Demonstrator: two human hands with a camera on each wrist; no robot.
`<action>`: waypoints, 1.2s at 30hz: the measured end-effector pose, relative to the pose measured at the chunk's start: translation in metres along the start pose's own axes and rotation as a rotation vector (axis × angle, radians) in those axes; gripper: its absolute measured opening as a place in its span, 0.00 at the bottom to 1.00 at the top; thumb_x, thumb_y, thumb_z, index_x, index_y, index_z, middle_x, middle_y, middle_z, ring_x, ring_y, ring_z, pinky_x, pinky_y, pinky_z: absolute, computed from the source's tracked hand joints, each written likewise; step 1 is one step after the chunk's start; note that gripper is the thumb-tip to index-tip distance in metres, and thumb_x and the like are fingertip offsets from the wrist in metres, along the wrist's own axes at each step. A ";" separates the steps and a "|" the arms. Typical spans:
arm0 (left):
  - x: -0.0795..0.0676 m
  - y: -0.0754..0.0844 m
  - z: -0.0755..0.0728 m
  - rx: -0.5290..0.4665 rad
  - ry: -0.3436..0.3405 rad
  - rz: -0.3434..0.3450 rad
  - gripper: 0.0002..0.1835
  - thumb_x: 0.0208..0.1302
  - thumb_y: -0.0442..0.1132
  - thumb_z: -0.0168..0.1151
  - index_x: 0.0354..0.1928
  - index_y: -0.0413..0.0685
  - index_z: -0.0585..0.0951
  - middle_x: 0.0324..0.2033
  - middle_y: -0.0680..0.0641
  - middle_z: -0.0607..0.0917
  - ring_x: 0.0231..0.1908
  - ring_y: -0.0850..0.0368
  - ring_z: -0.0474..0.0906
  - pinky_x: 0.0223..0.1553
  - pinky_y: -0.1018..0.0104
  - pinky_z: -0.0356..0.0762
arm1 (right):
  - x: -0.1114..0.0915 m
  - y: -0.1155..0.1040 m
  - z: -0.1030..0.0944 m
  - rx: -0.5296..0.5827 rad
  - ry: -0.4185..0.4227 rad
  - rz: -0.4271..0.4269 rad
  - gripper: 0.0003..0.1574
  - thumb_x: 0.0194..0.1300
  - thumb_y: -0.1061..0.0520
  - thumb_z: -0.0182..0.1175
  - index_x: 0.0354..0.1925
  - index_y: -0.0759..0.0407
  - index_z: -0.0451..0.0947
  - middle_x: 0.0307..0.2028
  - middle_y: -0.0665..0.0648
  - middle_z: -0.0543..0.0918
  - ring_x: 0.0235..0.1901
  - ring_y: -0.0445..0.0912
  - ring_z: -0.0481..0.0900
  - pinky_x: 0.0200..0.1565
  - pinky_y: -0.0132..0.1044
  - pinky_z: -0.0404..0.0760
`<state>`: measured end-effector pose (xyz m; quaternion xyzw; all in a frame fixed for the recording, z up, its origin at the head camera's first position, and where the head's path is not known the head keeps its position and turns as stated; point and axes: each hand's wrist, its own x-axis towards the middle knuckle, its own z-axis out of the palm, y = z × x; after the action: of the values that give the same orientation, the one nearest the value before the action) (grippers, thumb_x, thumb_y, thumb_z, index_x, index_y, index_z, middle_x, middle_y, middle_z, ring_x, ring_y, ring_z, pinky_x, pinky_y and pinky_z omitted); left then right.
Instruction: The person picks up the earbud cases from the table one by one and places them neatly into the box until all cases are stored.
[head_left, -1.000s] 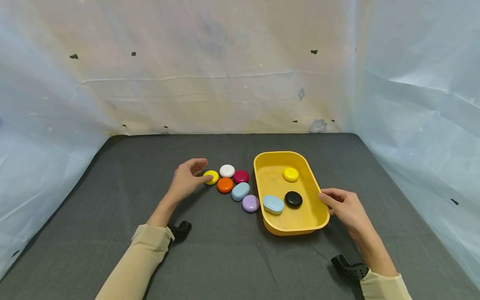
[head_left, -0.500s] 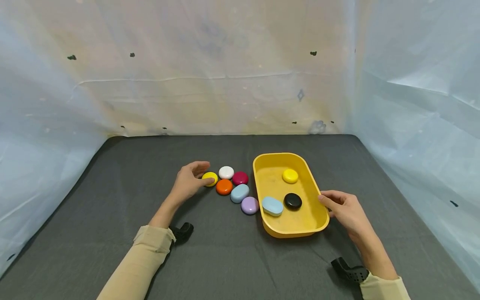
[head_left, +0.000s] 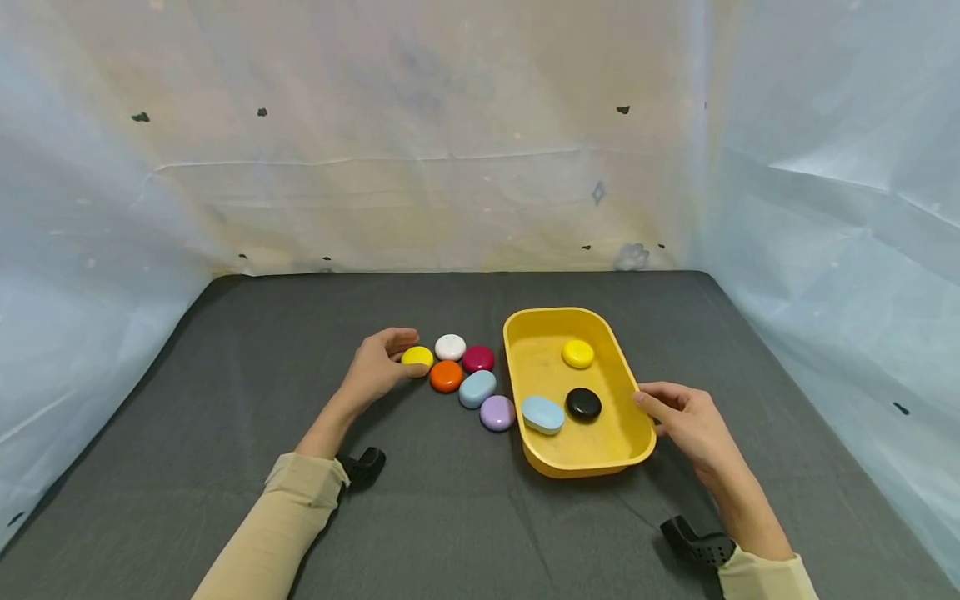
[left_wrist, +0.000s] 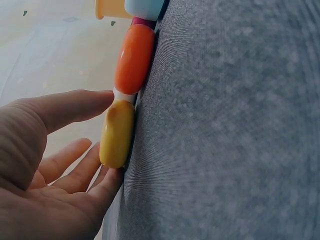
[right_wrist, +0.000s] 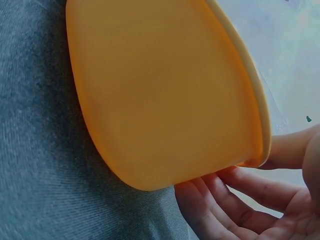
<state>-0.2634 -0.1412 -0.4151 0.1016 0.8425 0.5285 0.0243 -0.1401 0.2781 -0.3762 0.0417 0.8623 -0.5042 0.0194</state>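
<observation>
We see yellow tray (head_left: 600, 450) holding yellow stone (head_left: 578, 354), black stone (head_left: 583, 404), blue stone (head_left: 543, 415); right hand (head_left: 696, 423) pinches tray's edge, left hand (head_left: 372, 365) pinches second yellow stone (head_left: 417, 357) outside.

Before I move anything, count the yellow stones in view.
2: one yellow stone pinched by the left hand, and another yellow stone inside the yellow tray, toward its far end.

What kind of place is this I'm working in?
Probably a makeshift recording or test booth: pale, wrinkled sheeting screens the far side and both flanks, a dark grey cloth-like surface fills the middle, and a black device, perhaps a camera mount, sits at each wrist.
</observation>
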 end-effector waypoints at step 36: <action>0.000 0.004 0.001 0.140 -0.043 -0.034 0.33 0.52 0.34 0.76 0.61 0.39 0.75 0.58 0.40 0.77 0.56 0.45 0.74 0.58 0.49 0.70 | -0.001 -0.001 0.000 -0.014 0.002 0.004 0.30 0.72 0.45 0.59 0.60 0.67 0.76 0.50 0.62 0.82 0.44 0.48 0.79 0.39 0.38 0.82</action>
<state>-0.2622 -0.1383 -0.4117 0.0999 0.8782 0.4656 0.0441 -0.1395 0.2771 -0.3750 0.0437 0.8657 -0.4982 0.0200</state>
